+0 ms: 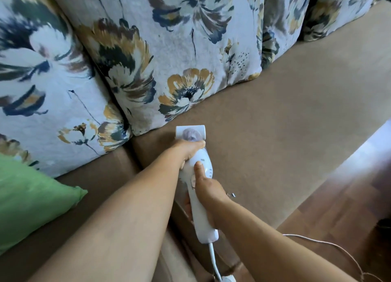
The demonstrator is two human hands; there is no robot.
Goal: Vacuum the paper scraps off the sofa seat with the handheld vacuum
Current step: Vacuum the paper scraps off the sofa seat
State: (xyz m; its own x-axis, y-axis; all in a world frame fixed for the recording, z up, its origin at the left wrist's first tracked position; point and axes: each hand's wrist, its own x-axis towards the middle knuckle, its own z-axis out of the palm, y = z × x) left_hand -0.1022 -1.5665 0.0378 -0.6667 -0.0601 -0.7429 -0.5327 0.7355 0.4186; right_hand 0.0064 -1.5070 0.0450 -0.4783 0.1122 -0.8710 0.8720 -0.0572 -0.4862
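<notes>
Both hands grasp the vacuum (200,176) on the sofa seat (285,133): left hand (189,151) near its nozzle, right hand (208,188) round its handle

Beneath the left hand (190,152) fingers, the handheld vacuum (198,176) nozzle mouth is hidden; its cord (213,258) leaves the bottom edge

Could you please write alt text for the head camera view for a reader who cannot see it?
Both hands grip a white corded handheld vacuum, left hand near its nozzle, right hand on the handle, its nozzle on the brown fabric sofa seat beside floral back cushions. A green pillow lies left.
</notes>
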